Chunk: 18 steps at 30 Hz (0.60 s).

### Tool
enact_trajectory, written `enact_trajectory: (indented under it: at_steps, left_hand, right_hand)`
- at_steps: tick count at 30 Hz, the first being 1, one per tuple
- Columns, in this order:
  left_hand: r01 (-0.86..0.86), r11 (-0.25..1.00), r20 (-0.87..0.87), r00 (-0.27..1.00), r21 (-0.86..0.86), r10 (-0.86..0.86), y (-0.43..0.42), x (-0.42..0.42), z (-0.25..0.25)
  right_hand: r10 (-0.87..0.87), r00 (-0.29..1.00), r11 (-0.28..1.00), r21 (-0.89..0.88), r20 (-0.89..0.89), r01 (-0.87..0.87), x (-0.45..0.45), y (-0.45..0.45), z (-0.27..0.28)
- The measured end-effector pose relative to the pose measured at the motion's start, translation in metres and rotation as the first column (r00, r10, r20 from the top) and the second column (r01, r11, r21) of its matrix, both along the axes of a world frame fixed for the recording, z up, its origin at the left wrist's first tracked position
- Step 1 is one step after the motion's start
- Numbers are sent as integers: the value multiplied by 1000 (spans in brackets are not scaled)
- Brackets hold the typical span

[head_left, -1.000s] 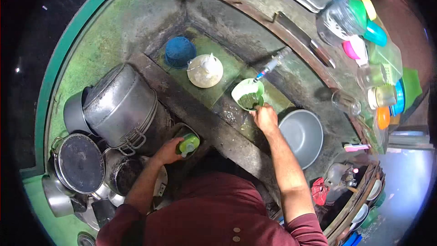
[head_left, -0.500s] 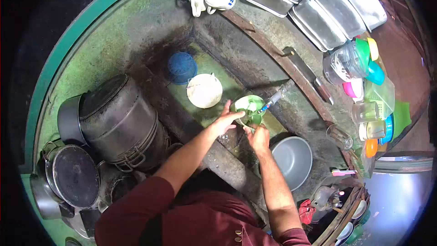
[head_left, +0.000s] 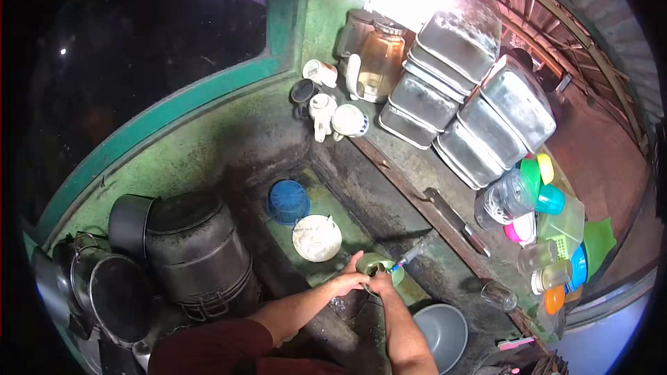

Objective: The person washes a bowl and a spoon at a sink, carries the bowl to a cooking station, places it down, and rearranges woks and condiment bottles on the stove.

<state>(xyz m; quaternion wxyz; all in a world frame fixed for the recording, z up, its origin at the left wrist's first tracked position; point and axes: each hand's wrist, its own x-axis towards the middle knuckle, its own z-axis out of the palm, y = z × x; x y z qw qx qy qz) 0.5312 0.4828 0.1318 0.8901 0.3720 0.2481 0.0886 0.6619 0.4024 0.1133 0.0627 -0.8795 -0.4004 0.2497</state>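
Where our hands meet: we have the green bowl (head_left: 397, 278) at the lower middle of the frame, a little right of centre, with the tip of the tap (head_left: 411, 255) overlapping its upper right edge.
Left hand: ours (head_left: 349, 282) lies against the bowl's left side, one digit raised apart from the others; whether the fingers close on the rim we cannot tell.
Right hand: ours (head_left: 380, 282) bends in at the bowl's lower edge, fingers curled; what they grip, if anything, is hidden.
Step at the tap: we judge that both hands are busy together at the bowl; whether water runs we cannot tell.
Next move: it calls, we think, for one hand to steady the rim while the other works clear of the tap.
Bowl's direction: its opening faces up towards us; any tilt is hard to read.
Long axis: we make out none for sure, since our hands cover the near side and the visible rim looks roundish.
Around the bowl: we see a white vessel (head_left: 316, 259) near its upper left, a blue tub (head_left: 287, 216) beyond that, and a grey basin (head_left: 448, 337) at the lower right.
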Motion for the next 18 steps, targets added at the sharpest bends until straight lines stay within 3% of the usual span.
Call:
enact_trajectory:
  at_steps: [2,4,5,6,8,10,11,12,14,15,16,17,18]
  left_hand:
    - [16,999,53,998,45,-18,-2,5,-5]
    - [39,997,-46,998,72,-35,-1,7,5]
    - [62,993,-132,990,103,-48,3,8,15]
    - [124,991,-178,978,52,-113,8,4,27]
    - [93,993,-110,989,-75,-101,12,5,2]
    - [53,993,-182,981,-107,-72,11,7,-9]
    - [53,993,-193,978,-107,-73,10,5,-9]
    - [50,994,-202,977,-100,-70,10,6,-8]
    - [61,997,-211,975,-51,-70,5,6,-9]
    - [64,998,-217,974,-4,-63,1,6,-7]
    - [68,998,-226,972,-10,-69,-4,5,-6]
    - [61,998,-144,988,-13,-62,-9,2,2]
    - [54,998,-58,997,-13,-54,-13,3,7]
  right_hand:
    - [48,925,959,240,377,-148,2,-4,-50]
    - [161,975,986,-70,156,-151,16,8,-34]
    - [-301,893,810,404,-334,424,29,1,-89]
    - [-488,551,748,0,-677,663,5,10,23]
    - [-481,471,529,183,-740,829,-19,13,49]
    - [-487,433,502,163,-758,849,-25,9,58]
    - [-479,516,463,296,-710,836,-19,4,29]
    - [-481,513,459,295,-711,838,-19,-1,18]
    - [-330,613,438,458,-718,773,-24,-9,5]
    - [-325,813,679,479,-483,556,-29,-14,37]
    - [-331,807,680,470,-490,564,-24,-17,25]
    - [-250,944,858,402,-215,319,-17,-20,7]
    - [-88,995,966,247,54,72,-13,-24,2]
